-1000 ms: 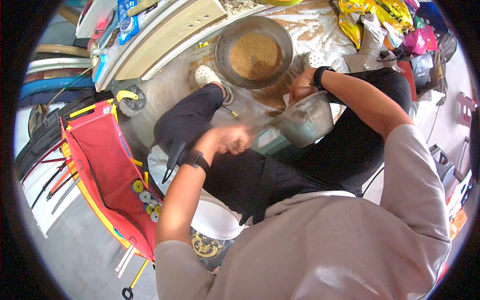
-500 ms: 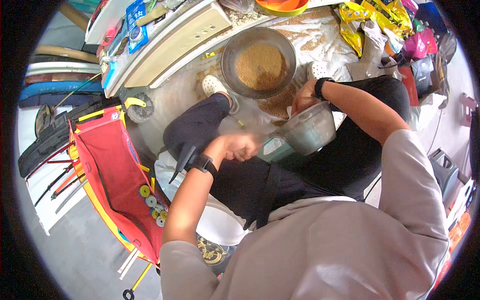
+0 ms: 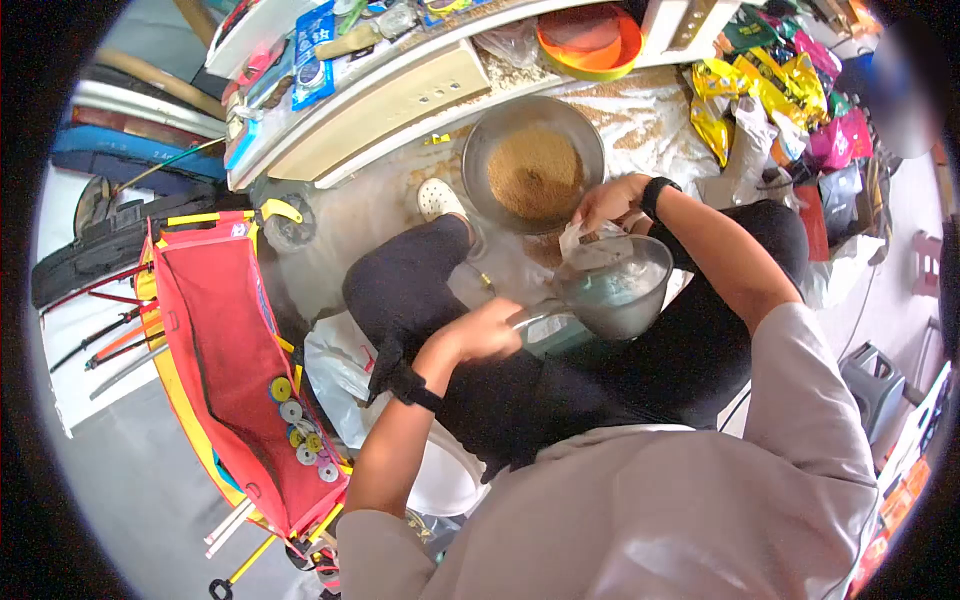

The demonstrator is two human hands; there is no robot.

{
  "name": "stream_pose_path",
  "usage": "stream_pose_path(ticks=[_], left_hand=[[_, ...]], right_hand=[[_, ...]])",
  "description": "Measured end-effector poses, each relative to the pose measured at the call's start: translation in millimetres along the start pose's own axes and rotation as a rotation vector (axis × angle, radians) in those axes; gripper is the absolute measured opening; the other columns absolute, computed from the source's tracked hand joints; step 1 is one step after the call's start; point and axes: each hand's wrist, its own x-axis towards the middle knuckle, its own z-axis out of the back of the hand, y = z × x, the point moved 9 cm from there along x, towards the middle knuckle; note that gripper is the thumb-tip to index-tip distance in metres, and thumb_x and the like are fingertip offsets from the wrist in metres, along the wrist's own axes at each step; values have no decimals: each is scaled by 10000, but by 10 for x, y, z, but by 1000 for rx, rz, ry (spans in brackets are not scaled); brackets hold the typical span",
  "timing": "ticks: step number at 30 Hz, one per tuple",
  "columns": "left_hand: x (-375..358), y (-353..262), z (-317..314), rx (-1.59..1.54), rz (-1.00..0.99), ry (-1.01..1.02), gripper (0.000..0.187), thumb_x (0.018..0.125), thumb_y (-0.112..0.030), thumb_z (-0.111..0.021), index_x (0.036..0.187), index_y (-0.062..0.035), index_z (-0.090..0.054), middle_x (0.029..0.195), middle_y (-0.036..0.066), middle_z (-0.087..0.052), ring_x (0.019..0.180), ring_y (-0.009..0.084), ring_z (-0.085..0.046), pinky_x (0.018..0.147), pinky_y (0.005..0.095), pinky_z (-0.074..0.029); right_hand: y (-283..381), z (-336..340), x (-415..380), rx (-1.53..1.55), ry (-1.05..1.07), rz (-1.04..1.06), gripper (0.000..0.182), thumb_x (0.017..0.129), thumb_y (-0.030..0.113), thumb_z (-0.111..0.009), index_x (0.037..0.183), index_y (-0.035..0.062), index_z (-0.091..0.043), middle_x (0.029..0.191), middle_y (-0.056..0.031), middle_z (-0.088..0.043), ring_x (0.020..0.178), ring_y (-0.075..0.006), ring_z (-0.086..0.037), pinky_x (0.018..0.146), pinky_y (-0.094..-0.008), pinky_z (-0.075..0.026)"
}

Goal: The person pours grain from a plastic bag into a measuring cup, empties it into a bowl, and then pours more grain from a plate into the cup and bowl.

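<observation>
My left hand (image 3: 485, 332) is closed around the handle of a translucent grey plastic scoop (image 3: 632, 318), held above my lap. The scoop's mouth faces up, and something pale shows in it. At its far rim, my right hand (image 3: 612, 203) has bent fingers closed on a whitish plastic bag (image 3: 574, 243). The bag hangs by the rim; its contents cannot be made out. Just beyond is a large metal bowl (image 3: 476, 165) on the floor, with brown granules (image 3: 535, 172) that have a dip near the middle.
A red-and-yellow fabric bag (image 3: 215, 350) with several spools stands at left. Yellow packets (image 3: 765, 90) are piled at upper right. An orange basin (image 3: 590, 42) sits on the cluttered shelf (image 3: 385, 115) behind the bowl. Granules are scattered on plastic sheeting (image 3: 640, 110).
The view has shifted, so the bowl and shelf sit lower. The scoop has turned and its mouth now shows. My right hand has risen from behind its rim, with the whitish bag now visible.
</observation>
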Motion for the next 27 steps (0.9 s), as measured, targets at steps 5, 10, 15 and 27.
stream_pose_path(ticks=[5,10,15,27], left_hand=[[-414,-479,92,161,-286,-293,158,621,-40,-565,742,52,-522,580,151,-484,584,192,-508,568,369,-424],[-713,-489,205,386,-286,-614,150,622,-61,-593,693,23,-491,680,251,-549,667,439,-549,597,433,-444],[-810,-385,173,432,-260,-727,166,639,-82,-607,736,23,-522,719,260,-570,735,455,-582,638,475,-453],[-870,-391,186,399,-276,-954,156,663,-94,-607,768,18,-585,795,252,-624,827,442,-609,746,502,-483]], right_hand=[[58,718,-8,27,-422,99,279,867,232,-609,1061,42,-675,825,-8,-643,730,-115,-582,591,-308,-506],[833,1023,-760,199,-839,417,222,872,141,-565,989,-8,-681,702,33,-547,618,-49,-445,533,-215,-348],[1512,1000,-1366,540,-867,740,205,904,123,-548,1034,-2,-644,819,-3,-607,714,-83,-552,639,-226,-443],[2358,-74,-2306,513,-764,901,283,897,136,-552,1147,13,-604,965,-52,-659,889,-141,-621,833,-270,-479]])
